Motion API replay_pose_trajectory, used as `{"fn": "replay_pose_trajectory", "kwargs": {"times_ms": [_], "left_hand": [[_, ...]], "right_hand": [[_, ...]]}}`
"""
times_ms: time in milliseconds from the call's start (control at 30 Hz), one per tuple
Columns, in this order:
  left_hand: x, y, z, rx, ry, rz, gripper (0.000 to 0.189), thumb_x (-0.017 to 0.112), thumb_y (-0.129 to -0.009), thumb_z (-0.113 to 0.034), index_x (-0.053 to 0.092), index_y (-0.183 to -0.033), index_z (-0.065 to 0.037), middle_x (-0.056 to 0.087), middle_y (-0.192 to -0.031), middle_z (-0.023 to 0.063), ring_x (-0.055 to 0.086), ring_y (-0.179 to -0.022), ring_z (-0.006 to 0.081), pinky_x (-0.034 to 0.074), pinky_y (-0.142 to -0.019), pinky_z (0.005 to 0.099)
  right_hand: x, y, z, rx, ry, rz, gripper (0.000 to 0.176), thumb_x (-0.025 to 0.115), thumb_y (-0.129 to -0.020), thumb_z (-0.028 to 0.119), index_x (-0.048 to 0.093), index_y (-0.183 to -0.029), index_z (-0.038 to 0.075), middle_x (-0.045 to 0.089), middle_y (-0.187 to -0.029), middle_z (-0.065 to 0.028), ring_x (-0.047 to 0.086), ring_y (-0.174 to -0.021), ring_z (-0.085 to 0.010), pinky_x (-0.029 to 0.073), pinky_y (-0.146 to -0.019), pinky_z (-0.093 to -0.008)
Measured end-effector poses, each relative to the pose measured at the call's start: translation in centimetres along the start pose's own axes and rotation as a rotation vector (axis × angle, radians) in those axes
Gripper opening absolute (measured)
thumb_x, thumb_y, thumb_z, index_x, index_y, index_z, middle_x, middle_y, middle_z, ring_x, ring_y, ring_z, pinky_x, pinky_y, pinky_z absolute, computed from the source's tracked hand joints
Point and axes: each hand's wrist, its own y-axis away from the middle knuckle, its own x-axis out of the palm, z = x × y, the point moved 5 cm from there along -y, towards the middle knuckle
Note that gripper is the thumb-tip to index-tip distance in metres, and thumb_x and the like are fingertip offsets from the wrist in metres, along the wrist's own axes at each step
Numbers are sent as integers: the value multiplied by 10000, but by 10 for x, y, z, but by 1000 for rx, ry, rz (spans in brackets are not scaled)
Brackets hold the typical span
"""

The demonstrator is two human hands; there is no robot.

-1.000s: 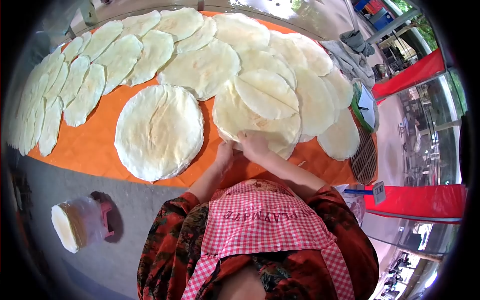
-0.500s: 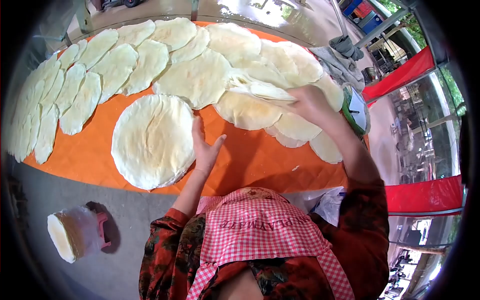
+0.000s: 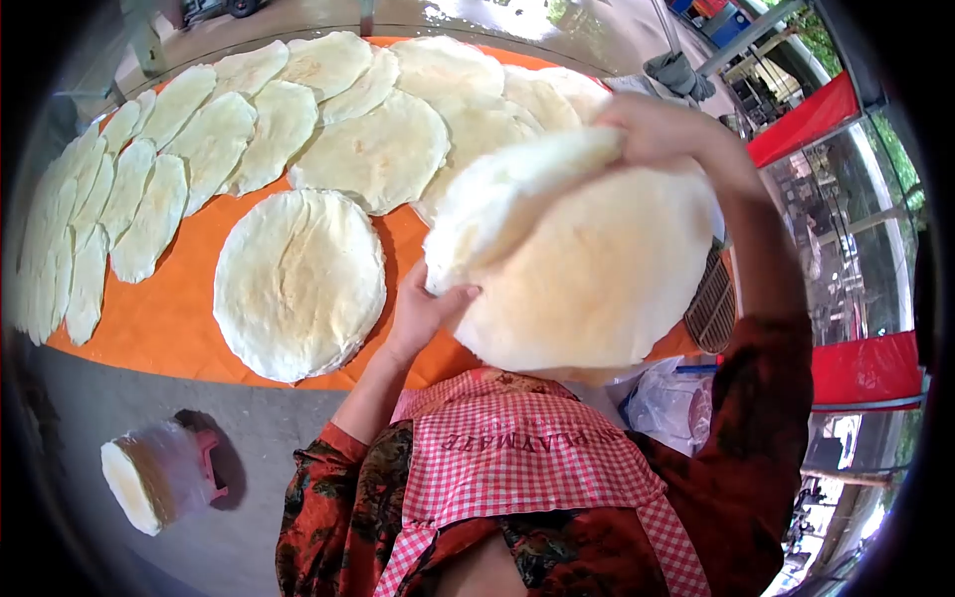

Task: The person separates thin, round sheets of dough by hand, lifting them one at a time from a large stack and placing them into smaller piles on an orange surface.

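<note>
A large thin round flatbread [image 3: 597,269] hangs raised over the right part of the table, its upper left part folded over and blurred by motion. My right hand [image 3: 657,129] is closed on its upper edge. At its lower left edge is my left hand [image 3: 430,310], with the thumb over the sheet and the fingers at the rim; it appears to pinch it. Just left of that hand lies a round stack of flatbreads [image 3: 298,284]. Behind, overlapping single flatbreads [image 3: 373,149] are spread across the orange tablecloth [image 3: 149,318].
A plastic-wrapped stack of rounds [image 3: 149,478] sits on a pink stool [image 3: 209,463] at lower left. A woven brown item [image 3: 711,303] lies at the table's right end. Below that is a clear plastic bag [image 3: 671,403]. Grey cloth [image 3: 678,75] hangs at the far right corner.
My right hand has risen to the upper right, lifting and unfolding the bunched flatbread off the table. My left hand has moved slightly right and down, from beside the stack to the sheet's edge.
</note>
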Motion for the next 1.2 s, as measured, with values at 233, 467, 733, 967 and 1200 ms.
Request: {"fn": "replay_pose_trajectory", "kwargs": {"times_ms": [233,467,733,967,1200], "left_hand": [[-47,-14,170,-397,-12,-374,372,670,-755,11,566,-1106,80,657,-983,151,654,-836,230,544,-720,333],[-48,-10,184,-532,64,-450,371,665,-754,19,561,-1101,99,653,-973,178,655,-812,253,546,-713,345],[-33,-18,170,-704,263,-448,401,651,-809,-53,511,-1156,89,635,-1006,181,655,-775,281,540,-564,357],[-12,-8,136,-403,196,-296,425,641,-793,-11,513,-1193,50,629,-1044,138,641,-896,240,545,-757,348],[-25,29,182,-462,-28,-361,418,650,-808,-127,530,-1188,-3,641,-990,112,645,-866,257,553,-698,383]], "right_hand": [[171,-59,-103,211,44,-530,515,670,-772,150,520,-1259,82,563,-1246,-131,520,-1157,-311,419,-967,-405],[450,110,-146,843,-847,-601,273,677,-812,267,648,-738,6,644,-665,-83,605,-561,-161,469,-523,-313],[463,99,-81,1039,-2001,-610,650,643,-808,530,541,-1181,8,616,-1063,-141,592,-1000,-233,462,-889,-348],[444,74,-97,432,-2448,-781,501,544,-934,286,427,-1345,24,525,-1317,-118,498,-1205,-269,392,-1021,-404],[452,69,-109,428,-2124,-868,578,596,-833,48,376,-1364,-13,515,-1323,-115,498,-1199,-277,396,-1018,-402]]}}
